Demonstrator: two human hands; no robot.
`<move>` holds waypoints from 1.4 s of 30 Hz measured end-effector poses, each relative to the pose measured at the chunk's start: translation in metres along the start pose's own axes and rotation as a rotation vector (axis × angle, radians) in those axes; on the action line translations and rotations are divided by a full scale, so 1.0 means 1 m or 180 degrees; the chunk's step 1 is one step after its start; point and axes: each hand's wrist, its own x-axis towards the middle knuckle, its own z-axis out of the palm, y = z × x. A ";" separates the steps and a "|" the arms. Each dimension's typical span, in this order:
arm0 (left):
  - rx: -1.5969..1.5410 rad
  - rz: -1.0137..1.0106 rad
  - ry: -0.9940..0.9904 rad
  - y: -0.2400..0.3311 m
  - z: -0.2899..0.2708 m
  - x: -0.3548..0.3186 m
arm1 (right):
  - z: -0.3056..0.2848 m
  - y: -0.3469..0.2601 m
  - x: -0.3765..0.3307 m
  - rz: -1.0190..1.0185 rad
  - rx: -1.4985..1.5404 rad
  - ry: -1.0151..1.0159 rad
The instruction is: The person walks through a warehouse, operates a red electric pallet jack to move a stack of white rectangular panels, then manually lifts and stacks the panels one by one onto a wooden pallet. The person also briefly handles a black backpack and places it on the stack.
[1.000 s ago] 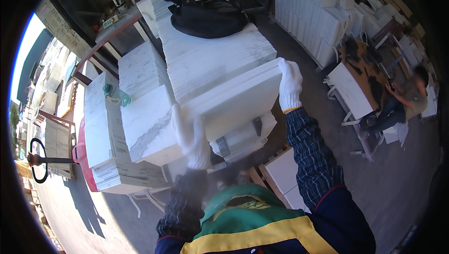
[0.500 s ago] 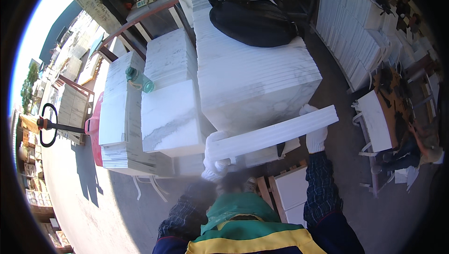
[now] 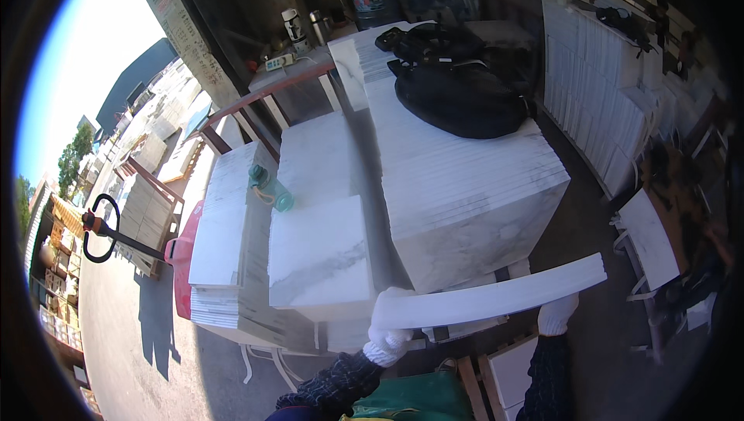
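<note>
Between my two gloved hands is a small stack of white marble tiles [image 3: 504, 295], held edge-up in front of me. My left hand [image 3: 390, 326], in a white glove, is closed round its left end. At the right end, my right hand [image 3: 558, 315] grips from below, its fingers mostly hidden by the tiles. Just beyond stands a large block of upright white marble slabs [image 3: 480, 223] with grey veins. A lower stack of marble slabs [image 3: 318, 247] stands to its left.
A black bag [image 3: 461, 99] lies on the large block. On the left-hand stacks rests a green bottle [image 3: 271, 189]. A red pallet jack [image 3: 182, 262] stands at the left. By my right arm are white tiles [image 3: 511, 374] on a wooden pallet; more slabs [image 3: 589, 103] line the right.
My view has tilted upward, so the stacks sit lower in the picture and more of the background shows. Both hands still hold the tiles, now lower and further right in view.
</note>
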 end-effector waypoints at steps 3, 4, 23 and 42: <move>0.0160 -0.0523 -0.0789 0.058 -0.022 0.004 | -0.037 -0.053 -0.084 0.0313 0.1512 -0.0141; -0.0019 -0.0742 -0.0996 0.074 -0.034 0.007 | -0.043 -0.073 -0.113 0.0292 0.2014 -0.0340; 0.1166 -0.2522 -0.0008 0.107 -0.347 0.112 | 0.262 -0.246 -0.216 0.2447 0.1315 -0.0544; 0.1712 -0.2488 0.0460 -0.017 -0.446 0.165 | 0.416 -0.177 -0.098 0.1080 -0.0320 -0.1916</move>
